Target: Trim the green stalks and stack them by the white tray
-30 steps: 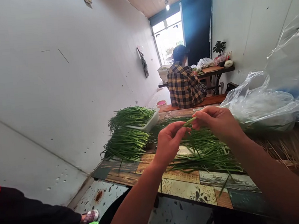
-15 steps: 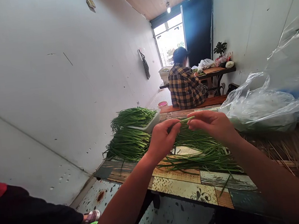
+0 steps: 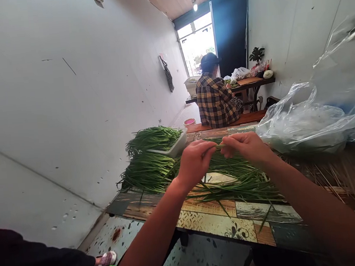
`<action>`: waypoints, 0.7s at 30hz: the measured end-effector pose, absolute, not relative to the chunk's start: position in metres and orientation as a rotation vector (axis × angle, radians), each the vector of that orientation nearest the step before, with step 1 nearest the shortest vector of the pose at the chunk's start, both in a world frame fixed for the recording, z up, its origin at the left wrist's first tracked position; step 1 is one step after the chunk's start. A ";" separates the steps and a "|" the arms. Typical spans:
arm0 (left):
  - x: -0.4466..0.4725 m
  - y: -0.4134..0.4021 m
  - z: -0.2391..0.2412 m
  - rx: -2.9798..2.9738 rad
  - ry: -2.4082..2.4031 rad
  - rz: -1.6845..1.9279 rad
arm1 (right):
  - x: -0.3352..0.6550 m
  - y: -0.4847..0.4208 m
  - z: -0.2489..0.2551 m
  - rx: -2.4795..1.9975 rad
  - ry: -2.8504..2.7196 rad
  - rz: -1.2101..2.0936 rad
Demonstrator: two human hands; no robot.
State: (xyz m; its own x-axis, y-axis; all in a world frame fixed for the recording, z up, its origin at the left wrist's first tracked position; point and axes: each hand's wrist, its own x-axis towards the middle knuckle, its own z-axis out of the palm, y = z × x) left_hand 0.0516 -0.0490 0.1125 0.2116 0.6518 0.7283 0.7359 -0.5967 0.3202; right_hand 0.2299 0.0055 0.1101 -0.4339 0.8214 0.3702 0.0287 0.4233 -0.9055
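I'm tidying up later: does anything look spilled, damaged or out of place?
A brown stain marks the speckled floor, and the left wall has small marks or chips low down. One green blade points askew toward the front of the table.

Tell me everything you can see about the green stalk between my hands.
The stalk is slender and pale green, a plant stem by its look. Only a short, roughly level stretch shows, pinched between the left hand and right hand, over the loose greens on the patterned table. The hands hide the rest, so its full length cannot be told.
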 end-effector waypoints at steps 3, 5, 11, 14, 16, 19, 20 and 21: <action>0.056 -0.051 0.109 -2.287 -1.312 -1.322 | 0.233 0.015 0.107 -0.843 -1.627 1.089; 0.057 -0.052 0.107 -2.252 -1.356 -1.418 | 0.237 0.019 0.107 -0.890 -1.557 1.019; 0.049 -0.043 0.111 -2.172 -1.720 -2.068 | 0.242 0.007 0.119 -0.894 -1.645 0.808; 0.047 -0.039 0.120 -2.079 -1.658 -2.491 | 0.234 0.000 0.119 -0.868 -1.774 0.801; 0.046 -0.037 0.128 -1.986 -1.559 -2.706 | 0.226 -0.002 0.114 -0.794 -1.883 0.839; 0.043 -0.034 0.142 -1.881 -1.426 -2.902 | 0.209 -0.008 0.097 -0.660 -1.992 0.864; 0.041 -0.033 0.147 -1.842 -1.381 -2.959 | 0.203 -0.010 0.090 -0.631 -2.032 0.876; 0.038 -0.033 0.153 -1.795 -1.341 -3.008 | 0.197 -0.013 0.082 -0.610 -2.085 0.905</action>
State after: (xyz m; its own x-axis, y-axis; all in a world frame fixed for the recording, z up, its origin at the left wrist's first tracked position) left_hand 0.0377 -0.0325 0.1529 -0.4033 0.7705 0.4936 -0.1477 -0.5872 0.7959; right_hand 0.1974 -0.0134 0.0818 -0.5907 0.6644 0.4579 0.1193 0.6332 -0.7648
